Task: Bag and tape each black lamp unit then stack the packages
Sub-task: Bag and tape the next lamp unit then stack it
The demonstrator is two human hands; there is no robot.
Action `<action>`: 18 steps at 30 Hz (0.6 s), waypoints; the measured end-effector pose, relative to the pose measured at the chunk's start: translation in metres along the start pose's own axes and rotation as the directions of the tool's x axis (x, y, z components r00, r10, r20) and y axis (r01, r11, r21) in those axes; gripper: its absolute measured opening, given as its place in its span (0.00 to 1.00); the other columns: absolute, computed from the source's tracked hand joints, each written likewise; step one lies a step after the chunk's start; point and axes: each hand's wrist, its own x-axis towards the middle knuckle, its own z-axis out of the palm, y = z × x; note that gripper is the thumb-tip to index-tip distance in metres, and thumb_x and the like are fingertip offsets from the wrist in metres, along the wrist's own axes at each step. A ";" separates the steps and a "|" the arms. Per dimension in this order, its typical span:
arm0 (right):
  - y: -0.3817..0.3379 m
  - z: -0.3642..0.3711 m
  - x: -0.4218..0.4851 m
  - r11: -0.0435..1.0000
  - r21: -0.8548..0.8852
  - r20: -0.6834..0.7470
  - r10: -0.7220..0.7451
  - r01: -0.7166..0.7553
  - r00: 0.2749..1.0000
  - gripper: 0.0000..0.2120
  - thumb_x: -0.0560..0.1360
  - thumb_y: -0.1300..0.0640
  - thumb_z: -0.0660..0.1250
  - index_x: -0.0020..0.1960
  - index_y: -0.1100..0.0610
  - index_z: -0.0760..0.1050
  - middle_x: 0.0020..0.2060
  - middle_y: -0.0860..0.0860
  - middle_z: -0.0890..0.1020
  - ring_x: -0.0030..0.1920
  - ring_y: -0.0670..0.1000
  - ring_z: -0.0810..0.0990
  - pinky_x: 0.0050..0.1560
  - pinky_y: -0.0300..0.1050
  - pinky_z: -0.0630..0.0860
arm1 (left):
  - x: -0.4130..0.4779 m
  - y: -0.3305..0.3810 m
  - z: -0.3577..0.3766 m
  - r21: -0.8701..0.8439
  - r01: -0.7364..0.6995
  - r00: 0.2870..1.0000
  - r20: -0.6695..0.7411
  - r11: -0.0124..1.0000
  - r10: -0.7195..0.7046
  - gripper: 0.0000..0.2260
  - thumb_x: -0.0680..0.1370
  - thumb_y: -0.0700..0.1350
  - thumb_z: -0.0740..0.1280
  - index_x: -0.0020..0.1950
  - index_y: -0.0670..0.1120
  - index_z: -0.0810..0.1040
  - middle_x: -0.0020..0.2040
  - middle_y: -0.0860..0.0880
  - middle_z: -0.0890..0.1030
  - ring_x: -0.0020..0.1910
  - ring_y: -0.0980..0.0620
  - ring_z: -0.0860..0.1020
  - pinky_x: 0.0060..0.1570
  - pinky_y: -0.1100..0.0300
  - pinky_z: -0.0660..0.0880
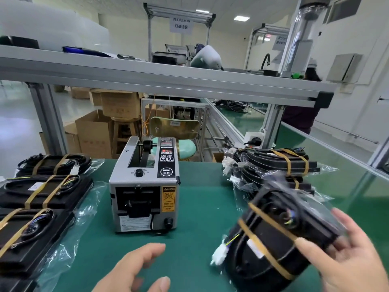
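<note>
Gripping one black lamp unit [271,239], the right hand [349,256] holds it tilted above the worktop [200,207] at lower right. The thumb is pressed on the near face and the fingers [345,218] are curled over the far end. Clear plastic wraps the unit, and tan bands [259,245] cross its body. A white connector [220,252] hangs from its lower left end. This part of the view is blurred, so whether the bag is taped cannot be told.

Left hand [136,268]: low at bottom centre over the green worktop, fingers relaxed and spread, holding nothing.

Stack of bagged units [280,165]: at the right rear of the worktop, just beyond the held unit, black bodies with tan bands, plastic flaring at the edges.

Row of lamp units [42,192]: along the left edge, laid flat one behind the other, each banded. Clear bags show beside them, but whether the units lie in or on the bags cannot be told.

Tape dispenser [145,186]: grey box, upright at centre between the row and the stack, outlet facing the person, yellow caution label on its front.

Overhead: an aluminium shelf [168,79] spans the view. Behind the worktop are a stool [185,144] and cardboard boxes [94,133].
</note>
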 end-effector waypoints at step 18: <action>0.020 0.080 -0.025 0.957 0.074 0.797 -0.226 0.281 0.560 0.41 0.64 0.63 0.70 0.69 0.36 0.61 0.58 0.44 0.76 0.57 0.53 0.78 0.63 0.46 0.70 | 0.042 0.039 -0.015 0.232 -0.462 0.884 0.048 0.856 0.464 0.22 0.62 0.64 0.65 0.57 0.72 0.74 0.53 0.61 0.77 0.51 0.59 0.78 0.52 0.56 0.77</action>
